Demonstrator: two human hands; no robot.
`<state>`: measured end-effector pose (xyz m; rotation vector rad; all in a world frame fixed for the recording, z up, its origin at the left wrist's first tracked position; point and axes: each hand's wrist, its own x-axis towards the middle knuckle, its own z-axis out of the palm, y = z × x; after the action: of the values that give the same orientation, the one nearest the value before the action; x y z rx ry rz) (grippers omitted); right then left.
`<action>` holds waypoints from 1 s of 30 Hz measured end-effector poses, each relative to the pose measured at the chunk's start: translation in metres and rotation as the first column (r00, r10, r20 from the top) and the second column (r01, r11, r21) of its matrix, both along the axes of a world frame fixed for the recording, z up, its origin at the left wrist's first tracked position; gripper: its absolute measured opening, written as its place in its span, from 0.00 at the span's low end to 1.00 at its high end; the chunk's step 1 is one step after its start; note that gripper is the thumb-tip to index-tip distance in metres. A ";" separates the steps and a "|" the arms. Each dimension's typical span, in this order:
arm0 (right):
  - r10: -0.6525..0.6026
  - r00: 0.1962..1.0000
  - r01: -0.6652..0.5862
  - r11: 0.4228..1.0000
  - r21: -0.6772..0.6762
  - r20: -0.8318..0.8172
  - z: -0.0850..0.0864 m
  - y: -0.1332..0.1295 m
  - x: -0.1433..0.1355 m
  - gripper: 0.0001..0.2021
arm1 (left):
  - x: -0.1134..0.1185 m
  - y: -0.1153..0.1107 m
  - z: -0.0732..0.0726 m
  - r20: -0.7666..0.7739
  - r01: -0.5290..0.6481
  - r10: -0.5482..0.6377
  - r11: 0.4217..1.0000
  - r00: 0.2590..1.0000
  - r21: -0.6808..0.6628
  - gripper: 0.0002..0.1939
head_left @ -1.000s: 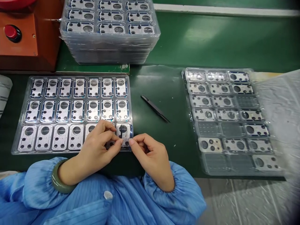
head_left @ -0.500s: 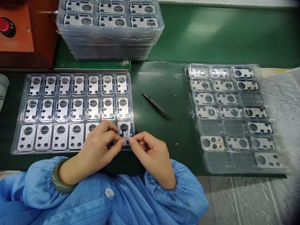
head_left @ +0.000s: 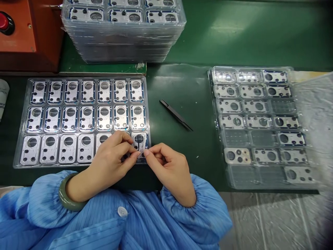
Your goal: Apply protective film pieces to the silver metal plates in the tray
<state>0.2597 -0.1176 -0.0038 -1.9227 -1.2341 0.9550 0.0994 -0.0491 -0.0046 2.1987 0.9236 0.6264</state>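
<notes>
A clear tray of silvery plates, each with a round window and small black rings, lies in front of me. Over its near right corner are both hands. My left hand, a green bangle at the wrist, has thumb and index finger pinched at the lower part of the corner plate. My right hand is pinched too, its fingertips at that plate's right edge. Whatever lies between the fingertips is too small to make out. Black tweezers lie on the green mat, right of the tray.
A tall stack of filled clear trays stands at the back. To the right is another tray, partly filled, with plastic sheeting beside it. An orange box with a red button occupies the back left.
The view has shifted slightly. Both hands keep nearly the same pinched pose at the corner plate, with no other clear movement.
</notes>
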 end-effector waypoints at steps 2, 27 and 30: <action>0.000 1.000 0.000 1.000 0.004 -0.001 0.000 0.000 0.000 0.10 | 0.000 0.000 0.000 -0.004 -0.002 0.002 1.000 1.000 0.000 0.04; 0.127 0.991 -0.129 0.990 0.055 0.050 -0.007 -0.003 0.009 0.10 | -0.005 0.003 -0.003 -0.050 0.061 -0.060 0.998 0.997 0.004 0.02; 0.159 0.985 -0.165 0.983 0.083 0.068 -0.005 -0.003 0.010 0.09 | -0.006 0.003 -0.002 -0.071 0.074 -0.074 0.997 0.995 -0.003 0.02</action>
<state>0.2700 -0.1205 -0.0085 -1.8161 -1.4623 0.9126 0.0937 -0.0457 -0.0070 2.2564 0.8740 0.5162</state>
